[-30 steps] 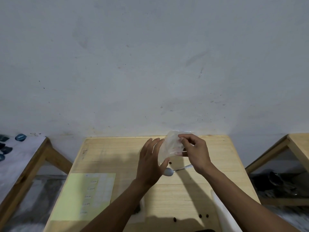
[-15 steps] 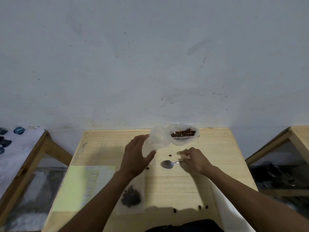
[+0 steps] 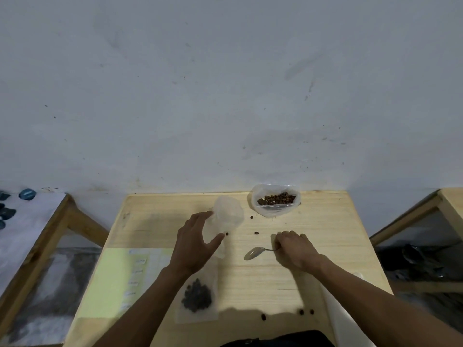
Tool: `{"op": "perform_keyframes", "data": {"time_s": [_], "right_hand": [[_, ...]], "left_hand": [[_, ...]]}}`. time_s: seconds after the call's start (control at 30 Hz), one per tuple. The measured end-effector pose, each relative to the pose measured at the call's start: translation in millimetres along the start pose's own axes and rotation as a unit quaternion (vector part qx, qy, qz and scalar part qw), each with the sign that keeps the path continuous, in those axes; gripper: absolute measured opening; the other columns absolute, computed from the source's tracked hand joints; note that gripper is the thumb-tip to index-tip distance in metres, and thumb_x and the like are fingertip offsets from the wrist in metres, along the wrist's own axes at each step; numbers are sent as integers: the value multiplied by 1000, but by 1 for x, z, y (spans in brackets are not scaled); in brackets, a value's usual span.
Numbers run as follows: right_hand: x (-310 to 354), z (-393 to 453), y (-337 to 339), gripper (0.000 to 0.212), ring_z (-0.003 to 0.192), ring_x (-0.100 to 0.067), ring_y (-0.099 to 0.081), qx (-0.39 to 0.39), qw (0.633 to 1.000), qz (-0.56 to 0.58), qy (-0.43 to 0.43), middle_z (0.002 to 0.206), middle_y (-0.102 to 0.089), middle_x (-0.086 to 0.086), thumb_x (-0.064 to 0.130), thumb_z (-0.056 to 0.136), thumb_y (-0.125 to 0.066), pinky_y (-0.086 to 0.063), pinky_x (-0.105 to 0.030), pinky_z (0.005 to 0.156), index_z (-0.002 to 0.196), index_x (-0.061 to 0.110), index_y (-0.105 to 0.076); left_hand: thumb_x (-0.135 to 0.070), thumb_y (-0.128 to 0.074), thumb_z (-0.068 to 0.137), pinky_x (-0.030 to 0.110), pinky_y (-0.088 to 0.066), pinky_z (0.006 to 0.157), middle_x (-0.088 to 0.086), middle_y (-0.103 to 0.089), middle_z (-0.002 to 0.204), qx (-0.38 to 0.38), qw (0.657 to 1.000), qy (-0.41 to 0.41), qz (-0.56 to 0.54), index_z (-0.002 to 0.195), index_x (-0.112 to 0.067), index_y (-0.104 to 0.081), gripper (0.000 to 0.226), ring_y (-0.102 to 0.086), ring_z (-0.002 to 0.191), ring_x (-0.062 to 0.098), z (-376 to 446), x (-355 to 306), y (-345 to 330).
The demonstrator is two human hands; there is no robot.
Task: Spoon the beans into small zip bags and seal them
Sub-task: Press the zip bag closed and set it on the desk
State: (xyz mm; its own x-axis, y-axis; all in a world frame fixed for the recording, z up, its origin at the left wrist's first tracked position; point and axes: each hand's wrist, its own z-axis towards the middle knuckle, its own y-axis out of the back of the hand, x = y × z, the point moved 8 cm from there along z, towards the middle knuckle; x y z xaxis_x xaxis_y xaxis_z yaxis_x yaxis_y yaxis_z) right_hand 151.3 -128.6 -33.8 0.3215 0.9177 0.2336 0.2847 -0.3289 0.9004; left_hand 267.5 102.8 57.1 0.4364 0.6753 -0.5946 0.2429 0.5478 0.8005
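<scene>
My left hand (image 3: 195,242) holds a small clear zip bag (image 3: 226,216) upright between thumb and fingers; the bag looks empty. My right hand (image 3: 294,247) is curled around the handle of a metal spoon (image 3: 254,252) whose bowl lies on the wooden table (image 3: 325,221). An open plastic bag of brown beans (image 3: 275,200) stands at the far edge of the table. A filled zip bag of dark beans (image 3: 196,298) lies flat near me, under my left forearm.
Loose beans (image 3: 256,232) are scattered in the middle and near the front edge (image 3: 305,312). A yellow-green sheet (image 3: 110,281) covers the table's left side and a white sheet (image 3: 338,311) lies at the right. Other wooden tables stand at either side.
My right hand let go of the empty bag, dropped to the table and took the spoon handle. My left hand kept the bag and moved left. The view tilted down.
</scene>
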Motion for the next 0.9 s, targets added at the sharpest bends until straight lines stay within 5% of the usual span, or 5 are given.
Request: {"op": "perform_keyframes", "data": {"time_s": [0.1, 0.37, 0.5, 0.6, 0.9], "right_hand": [[-5, 2, 16, 8, 86, -22, -54, 61, 995, 76, 7, 105, -60, -1, 19, 89, -49, -42, -35, 75, 88, 27, -48], [-47, 19, 138, 31, 69, -26, -64, -60, 940, 336, 1, 84, -64, -9, -12, 79, -59, -53, -35, 61, 97, 12, -65], [-68, 19, 178, 6, 72, -28, -67, -241, 831, 501, -27, 84, -68, -17, 1, 88, -65, -58, -41, 72, 93, 4, -66], [-76, 21, 172, 11, 74, -24, -68, -320, 772, 545, -64, 81, -69, -9, 12, 93, -61, -60, -40, 79, 95, 9, -71], [-69, 28, 125, 28, 98, -20, -64, -364, 829, 415, -83, 105, -67, -7, 21, 101, -46, -49, -34, 92, 121, 20, -66]], "left_hand": [[-47, -71, 82, 43, -45, 103, -3, -52, 138, 8, 1000, 2, 0, 137, -24, -48, 64, -52, 120, 18, 4, 1, -2], [-46, -74, 81, 45, -46, 102, -1, -54, 138, 14, 1000, 8, -8, 136, -22, -50, 64, -54, 119, 20, 16, -1, -6], [-45, -74, 81, 44, -45, 103, 0, -53, 139, 17, 1000, 8, -16, 136, -21, -50, 65, -53, 120, 21, 22, -6, -9], [-44, -73, 82, 42, -42, 103, 0, -53, 138, 17, 1000, 3, -18, 136, -20, -49, 64, -52, 120, 20, 26, -8, -9], [-44, -75, 80, 41, -46, 101, -1, -55, 135, 18, 1000, 9, -20, 134, -20, -51, 63, -54, 116, 19, 26, 0, -7]]}}
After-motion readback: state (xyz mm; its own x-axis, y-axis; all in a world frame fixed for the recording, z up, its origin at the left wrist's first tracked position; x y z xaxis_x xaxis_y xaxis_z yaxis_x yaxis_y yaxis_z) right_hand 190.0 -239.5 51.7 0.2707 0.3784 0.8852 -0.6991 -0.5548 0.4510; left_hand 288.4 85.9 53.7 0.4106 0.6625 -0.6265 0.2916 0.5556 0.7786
